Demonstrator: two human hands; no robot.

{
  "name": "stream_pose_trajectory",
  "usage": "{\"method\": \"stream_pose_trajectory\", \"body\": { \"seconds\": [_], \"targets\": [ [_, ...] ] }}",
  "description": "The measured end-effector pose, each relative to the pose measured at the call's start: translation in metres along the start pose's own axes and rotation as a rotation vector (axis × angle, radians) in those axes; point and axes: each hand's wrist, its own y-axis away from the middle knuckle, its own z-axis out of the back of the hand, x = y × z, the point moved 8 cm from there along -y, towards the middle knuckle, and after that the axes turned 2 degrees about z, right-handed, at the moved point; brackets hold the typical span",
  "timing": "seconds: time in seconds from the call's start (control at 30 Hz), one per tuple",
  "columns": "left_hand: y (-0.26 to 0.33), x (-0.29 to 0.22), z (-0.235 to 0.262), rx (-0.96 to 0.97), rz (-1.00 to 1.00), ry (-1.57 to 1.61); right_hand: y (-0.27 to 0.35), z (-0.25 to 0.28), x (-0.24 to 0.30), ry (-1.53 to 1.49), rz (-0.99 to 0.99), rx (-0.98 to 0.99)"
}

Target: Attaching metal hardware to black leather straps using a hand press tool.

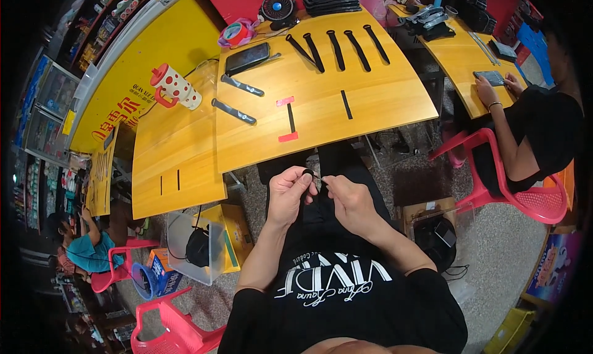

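Note:
Over my lap, in front of the table edge, my left hand [288,194] is closed on a black strap [309,173] with a looped end. Close beside it, my right hand [353,199] pinches at the strap's end; a small pale bit shows at its fingertips, too small to name. Several similar black straps [335,50] lie in a row on the yellow table [395,101]. Nearer the middle, a black strip [291,118] has red tape [288,136] at both ends, and another black strip [346,105] lies to its right.
Two wrapped straps [235,112], a black phone [247,59] and a dotted tumbler [176,87] are at the left. A small fan [277,8] stands behind. A co-worker [531,119] sits at the right on a pink chair [525,199]. A clear bin [196,243] stands lower left.

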Motion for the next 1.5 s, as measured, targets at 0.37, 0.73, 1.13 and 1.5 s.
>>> {"method": "stream_pose_trajectory", "body": {
  "seconds": [0.37,0.73,1.13,1.5],
  "targets": [
    [0.009,-0.012,-0.011,-0.016,-0.088,-0.056,0.004,-0.003,0.003,-0.058,0.207,-0.125],
    [0.013,-0.016,-0.007,-0.055,-0.164,-0.142,-0.003,-0.009,0.003,0.058,0.354,-0.118],
    [0.002,0.002,0.015,0.113,0.142,-0.379,-0.018,-0.009,0.015,0.546,0.563,0.312],
    [0.004,0.009,0.011,-0.058,0.095,-0.387,0.011,-0.035,0.032,1.006,0.458,0.096]
  ]
}}
